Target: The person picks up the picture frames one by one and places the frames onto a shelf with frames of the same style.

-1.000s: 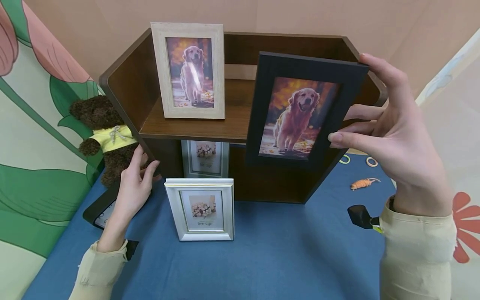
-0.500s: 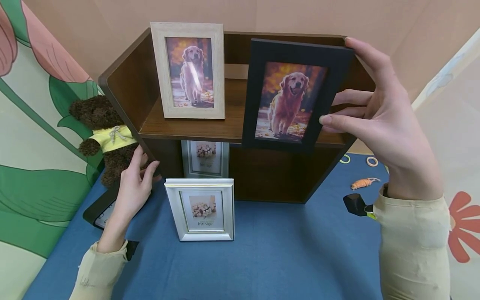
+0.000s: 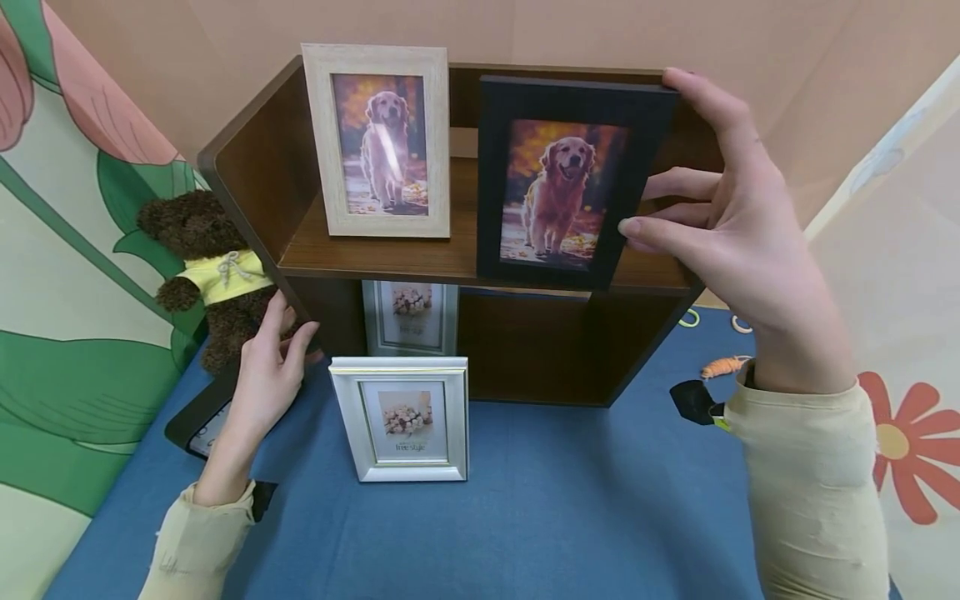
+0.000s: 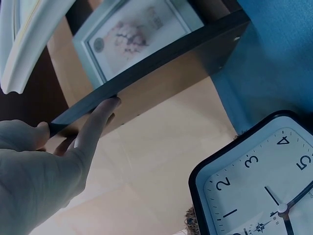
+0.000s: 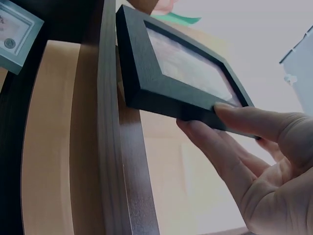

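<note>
My right hand (image 3: 750,225) holds a black picture frame (image 3: 495,183) with a dog photo by its right side, thumb on the front and fingers behind. The frame's lower edge is close over the upper shelf of a dark brown shelf unit (image 3: 360,258). To its left on that shelf stands a cream picture frame (image 3: 388,225) with a like photo. My left hand (image 3: 266,375) grips the unit's left side panel (image 4: 161,63), thumb on one face and fingers on the other. In front, on the blue cloth, a silver picture frame (image 3: 457,425) stands upright.
A similar silver-toned frame (image 3: 375,325) stands in the lower compartment. Left of the unit are a brown teddy bear (image 3: 232,275) in yellow and a black-rimmed clock (image 4: 244,196). At right lie small rings (image 3: 690,317) and an orange toy (image 3: 722,367) on the blue cloth.
The right hand has carried the black frame left and upward in the head view, closer to the cream frame and over the upper shelf. The left hand stays on the side panel.
</note>
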Motion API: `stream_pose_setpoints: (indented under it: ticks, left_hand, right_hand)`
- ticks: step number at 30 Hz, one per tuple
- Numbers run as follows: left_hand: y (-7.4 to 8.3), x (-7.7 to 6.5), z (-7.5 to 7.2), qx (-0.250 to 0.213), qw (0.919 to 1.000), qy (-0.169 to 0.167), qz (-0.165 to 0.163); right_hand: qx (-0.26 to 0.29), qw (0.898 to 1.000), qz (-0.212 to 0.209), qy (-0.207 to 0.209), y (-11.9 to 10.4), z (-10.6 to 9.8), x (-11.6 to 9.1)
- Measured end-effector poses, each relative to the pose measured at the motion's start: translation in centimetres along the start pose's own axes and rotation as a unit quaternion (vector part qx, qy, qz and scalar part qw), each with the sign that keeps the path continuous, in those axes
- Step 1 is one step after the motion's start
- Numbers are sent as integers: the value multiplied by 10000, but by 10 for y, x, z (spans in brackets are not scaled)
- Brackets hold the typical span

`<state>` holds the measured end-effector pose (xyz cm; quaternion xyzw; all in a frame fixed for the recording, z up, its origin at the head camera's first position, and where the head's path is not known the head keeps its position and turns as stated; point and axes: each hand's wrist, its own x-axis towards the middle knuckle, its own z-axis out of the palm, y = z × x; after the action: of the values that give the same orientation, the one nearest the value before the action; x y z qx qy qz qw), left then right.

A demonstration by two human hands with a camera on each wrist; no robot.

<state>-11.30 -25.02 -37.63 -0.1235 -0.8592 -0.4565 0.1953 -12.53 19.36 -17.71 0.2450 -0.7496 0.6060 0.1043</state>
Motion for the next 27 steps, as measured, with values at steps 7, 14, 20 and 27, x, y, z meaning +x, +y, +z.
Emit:
stream_pose_setpoints:
  ticks: [7, 14, 20, 27]
  left_hand:
    - [-1, 0, 0, -72, 10000, -35, -19]
    - [-1, 0, -1, -117, 9999, -23, -45]
    - [-1, 0, -1, -105, 9999, -19, -30]
    - [-1, 0, -1, -120, 9999, -23, -38]
  right_hand:
    - [-777, 9968, 112, 162, 1, 10, 6]
    - [-1018, 9941, 164, 348, 7, 11, 13]
    - [-1528, 9869, 111, 513, 12, 12, 21]
    - [-1506, 9866, 334, 536, 17, 12, 29]
